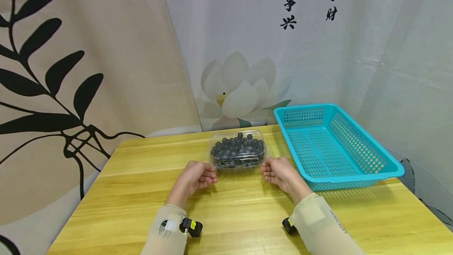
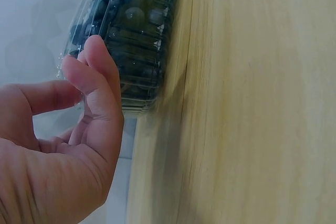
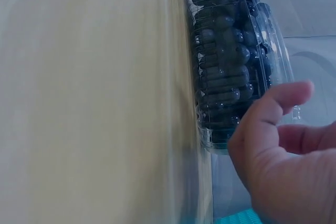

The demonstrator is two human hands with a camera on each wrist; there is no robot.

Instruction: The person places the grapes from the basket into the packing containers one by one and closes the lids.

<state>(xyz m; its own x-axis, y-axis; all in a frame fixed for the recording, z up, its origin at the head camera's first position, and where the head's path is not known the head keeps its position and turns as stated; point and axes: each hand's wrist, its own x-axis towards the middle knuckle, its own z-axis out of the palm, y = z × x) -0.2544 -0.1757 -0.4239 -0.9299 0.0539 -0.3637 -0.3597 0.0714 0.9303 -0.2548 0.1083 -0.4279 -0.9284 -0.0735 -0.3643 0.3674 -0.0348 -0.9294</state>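
Observation:
A clear plastic clamshell box (image 1: pixel 238 150) full of dark blueberries (image 1: pixel 237 147) sits toward the back of the wooden table. At its front left corner, my left hand (image 1: pixel 195 177) pinches the rim between thumb and fingers. My right hand (image 1: pixel 281 173) pinches the rim at the front right corner in the same way. In the left wrist view the thumb and bent fingers (image 2: pixel 102 72) meet at the edge of the box. The right wrist view shows the index finger (image 3: pixel 278 98) curled over the rim, partly hiding the thumb.
To the right of the box stands a turquoise plastic basket (image 1: pixel 308 176) with perforated walls, close to my right forearm. The wooden table (image 1: pixel 120 204) ends at the back against a printed curtain (image 1: pixel 141 50).

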